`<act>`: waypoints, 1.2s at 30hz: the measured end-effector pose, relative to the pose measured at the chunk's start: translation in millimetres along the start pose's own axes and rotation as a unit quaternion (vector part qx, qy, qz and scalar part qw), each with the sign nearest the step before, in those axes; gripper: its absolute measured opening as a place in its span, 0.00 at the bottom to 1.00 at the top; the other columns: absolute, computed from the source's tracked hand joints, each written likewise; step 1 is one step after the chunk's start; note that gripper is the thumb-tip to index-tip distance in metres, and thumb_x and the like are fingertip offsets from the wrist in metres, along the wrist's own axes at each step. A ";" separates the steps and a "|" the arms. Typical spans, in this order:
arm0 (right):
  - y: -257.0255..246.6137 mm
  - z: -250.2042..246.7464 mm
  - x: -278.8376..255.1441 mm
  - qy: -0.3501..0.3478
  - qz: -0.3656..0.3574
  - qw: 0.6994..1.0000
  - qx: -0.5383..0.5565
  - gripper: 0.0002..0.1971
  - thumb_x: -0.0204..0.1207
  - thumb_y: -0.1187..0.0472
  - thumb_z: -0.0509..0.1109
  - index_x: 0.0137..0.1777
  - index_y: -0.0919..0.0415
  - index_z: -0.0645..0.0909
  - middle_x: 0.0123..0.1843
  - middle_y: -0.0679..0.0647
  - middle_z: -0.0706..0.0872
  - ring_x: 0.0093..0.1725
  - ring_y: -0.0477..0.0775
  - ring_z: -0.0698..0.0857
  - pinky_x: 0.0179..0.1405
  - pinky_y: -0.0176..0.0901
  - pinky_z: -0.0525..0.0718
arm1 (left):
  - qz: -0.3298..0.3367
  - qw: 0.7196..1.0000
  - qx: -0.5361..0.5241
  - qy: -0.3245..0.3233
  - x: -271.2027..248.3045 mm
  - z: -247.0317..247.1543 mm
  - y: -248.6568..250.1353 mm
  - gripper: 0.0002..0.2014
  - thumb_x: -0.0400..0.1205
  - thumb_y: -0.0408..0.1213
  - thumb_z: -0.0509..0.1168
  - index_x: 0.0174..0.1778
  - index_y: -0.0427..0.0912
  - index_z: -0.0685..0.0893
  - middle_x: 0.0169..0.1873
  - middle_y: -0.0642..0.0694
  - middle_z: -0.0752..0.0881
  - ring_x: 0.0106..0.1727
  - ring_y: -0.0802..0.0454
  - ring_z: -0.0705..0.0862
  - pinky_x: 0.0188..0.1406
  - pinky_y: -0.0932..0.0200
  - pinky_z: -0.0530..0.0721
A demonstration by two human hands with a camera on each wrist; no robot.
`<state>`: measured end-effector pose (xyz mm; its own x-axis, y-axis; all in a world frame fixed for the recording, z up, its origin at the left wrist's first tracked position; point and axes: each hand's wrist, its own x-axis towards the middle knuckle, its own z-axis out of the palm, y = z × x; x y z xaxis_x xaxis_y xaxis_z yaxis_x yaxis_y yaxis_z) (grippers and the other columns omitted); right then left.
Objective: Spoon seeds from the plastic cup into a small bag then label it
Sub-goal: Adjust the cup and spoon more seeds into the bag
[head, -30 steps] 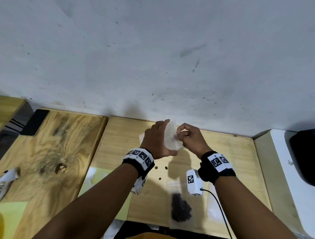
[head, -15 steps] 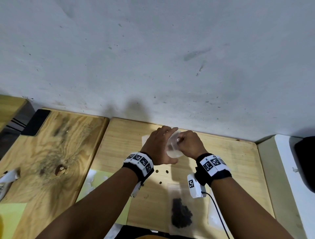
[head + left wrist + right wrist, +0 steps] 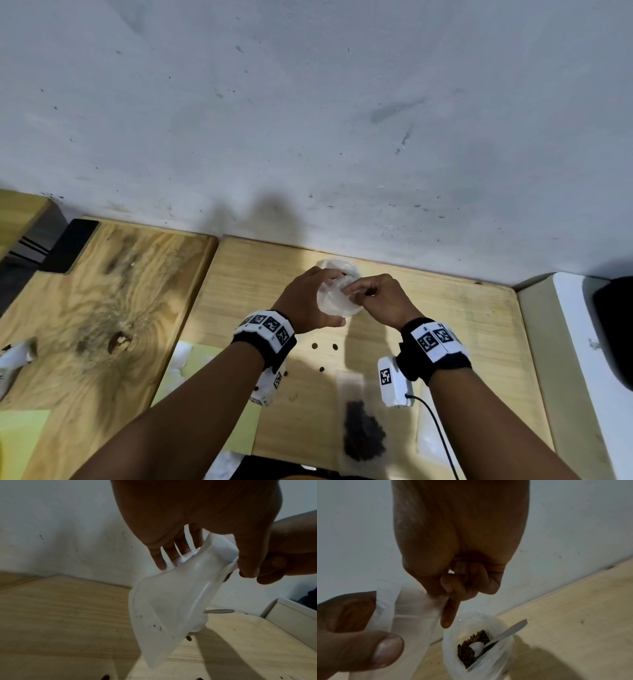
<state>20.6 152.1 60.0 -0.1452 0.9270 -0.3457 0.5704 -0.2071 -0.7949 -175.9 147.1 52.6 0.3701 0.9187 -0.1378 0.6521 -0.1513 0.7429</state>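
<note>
A small clear plastic bag (image 3: 335, 306) hangs above the light wooden table (image 3: 462, 325). My left hand (image 3: 325, 298) grips it, thumb on one face and fingers behind. At the bag's top edge (image 3: 419, 601) my right hand (image 3: 352, 291) pinches the plastic, with one finger pointing down. The bag (image 3: 171, 601) looks empty apart from a few dark specks. Just behind and below it stands the plastic cup (image 3: 496, 660) with brown seeds (image 3: 467, 650) and a metal spoon (image 3: 510, 630) leaning inside.
A flat bag of dark seeds (image 3: 363, 431) lies near the table's front edge, with more clear bags (image 3: 428, 442) beside it. Loose seeds (image 3: 323, 346) dot the table. Yellow-green paper (image 3: 205, 359) lies at the left, and a black phone (image 3: 70, 245) at the back left. The grey wall (image 3: 308, 137) is close behind.
Both hands have kept hold of the bag and moved closer together. The bag has come down and forward toward the cup.
</note>
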 end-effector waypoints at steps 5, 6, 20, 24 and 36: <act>16.7 -2.0 -5.1 -0.021 0.063 0.988 0.143 0.11 0.75 0.74 0.73 0.48 0.59 0.91 0.33 0.53 0.91 0.21 0.43 0.73 0.23 0.31 0.71 | -0.090 0.994 -0.064 0.009 0.4 10.4 -25.0 0.41 0.59 0.49 0.85 0.68 0.50 0.78 0.58 0.53 0.82 0.53 0.52 0.83 0.55 0.53 0.83; 24.0 -3.3 -5.1 0.000 0.071 0.986 0.149 0.11 0.75 0.74 0.74 0.47 0.57 0.90 0.37 0.56 0.92 0.25 0.44 0.78 0.24 0.30 0.72 | -0.115 0.990 -0.081 0.017 0.4 11.3 -29.9 0.40 0.59 0.49 0.85 0.68 0.51 0.78 0.58 0.52 0.82 0.53 0.52 0.83 0.55 0.53 0.84; 78.5 -5.6 30.5 0.007 0.224 0.972 -0.075 0.17 0.69 0.43 0.80 0.44 0.58 0.88 0.42 0.51 0.90 0.45 0.55 0.88 0.42 0.43 0.82 | -0.246 0.951 -0.173 -0.076 30.4 18.7 -34.7 0.43 0.48 0.59 0.83 0.62 0.57 0.83 0.60 0.55 0.85 0.60 0.52 0.84 0.64 0.47 0.83; 74.8 0.1 32.4 0.105 0.156 0.982 -0.016 0.11 0.73 0.56 0.79 0.32 0.54 0.83 0.32 0.52 0.86 0.37 0.57 0.84 0.34 0.43 0.76 | -0.253 0.948 -0.168 -0.099 39.1 20.8 -31.0 0.34 0.58 0.53 0.84 0.60 0.57 0.81 0.60 0.55 0.81 0.61 0.53 0.79 0.59 0.57 0.77; 51.9 2.8 13.3 0.292 0.030 0.955 0.048 0.15 0.73 0.64 0.76 0.35 0.49 0.72 0.37 0.41 0.85 0.25 0.48 0.76 0.32 0.45 0.77 | -0.259 0.950 -0.170 -0.035 26.1 21.1 -40.1 0.45 0.58 0.50 0.86 0.71 0.47 0.77 0.63 0.52 0.82 0.56 0.55 0.83 0.47 0.64 0.78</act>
<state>46.1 152.8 12.7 0.3771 0.9230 -0.0769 0.4829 -0.2667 -0.8341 -178.3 169.4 5.3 0.1081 0.8093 -0.5774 0.5111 0.4529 0.7305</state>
